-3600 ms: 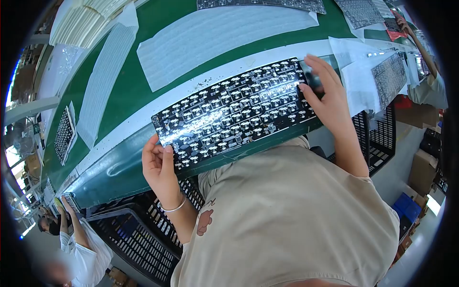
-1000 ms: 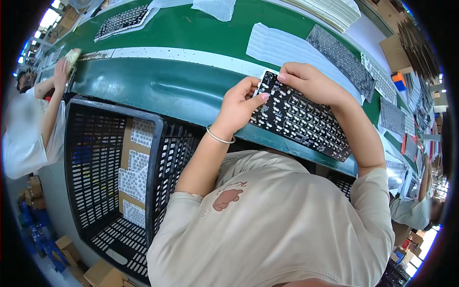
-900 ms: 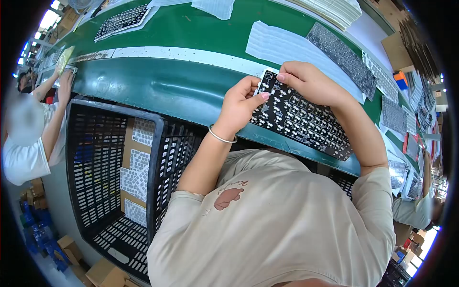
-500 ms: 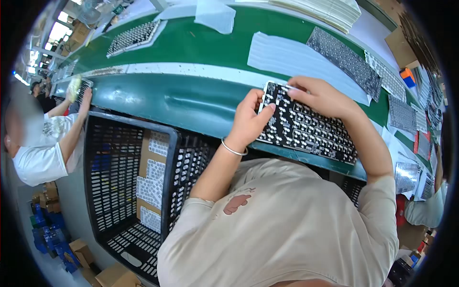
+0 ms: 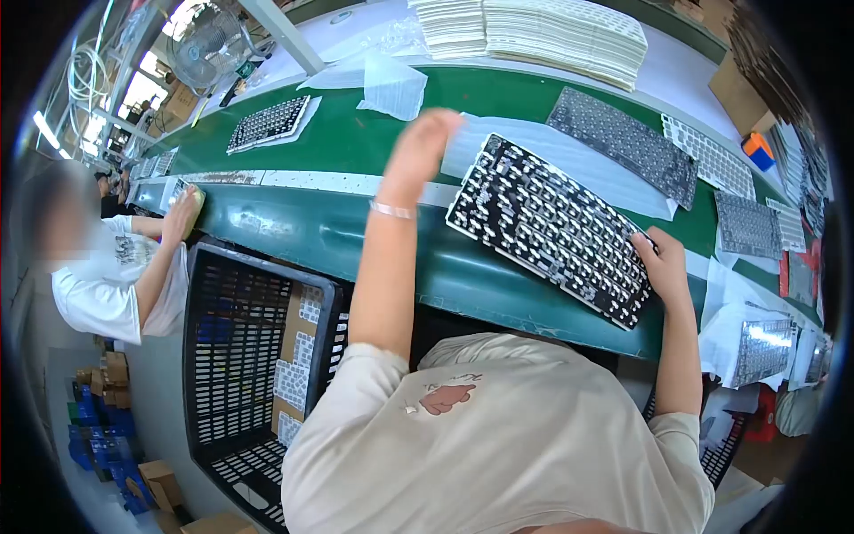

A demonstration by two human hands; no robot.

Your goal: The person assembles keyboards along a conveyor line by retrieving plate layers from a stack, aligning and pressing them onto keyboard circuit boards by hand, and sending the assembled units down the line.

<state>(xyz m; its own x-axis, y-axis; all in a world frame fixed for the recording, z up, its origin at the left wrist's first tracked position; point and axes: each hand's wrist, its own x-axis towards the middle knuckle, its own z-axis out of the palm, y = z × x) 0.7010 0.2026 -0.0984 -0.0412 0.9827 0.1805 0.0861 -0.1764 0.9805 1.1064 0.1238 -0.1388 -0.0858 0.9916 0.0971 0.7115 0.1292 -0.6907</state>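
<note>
A keyboard circuit board [image 5: 551, 231], black with rows of small white parts and a pale edge, slants over the near edge of the green bench. My right hand [image 5: 663, 264] grips its right end, thumb on top and the other fingers partly hidden beneath or behind. Off the board to the upper left, my left hand [image 5: 425, 147] is raised over the bench, its fingers smeared by motion. Behind the board lies a white foam sheet [image 5: 498, 147], partly under a grey speckled keyboard panel [image 5: 627, 142].
A black crate [image 5: 236, 356] with keycap-like sheets stands below left. Another keyboard board [image 5: 267, 123] lies at the far left of the bench. White sheets are stacked [image 5: 560, 40] at the back. A co-worker [image 5: 120, 267] works at the left; more panels [image 5: 747, 224] lie right.
My left hand has let go of the board and moved up and away. My right hand has shifted from its top to its right end. The board now slants more toward me.
</note>
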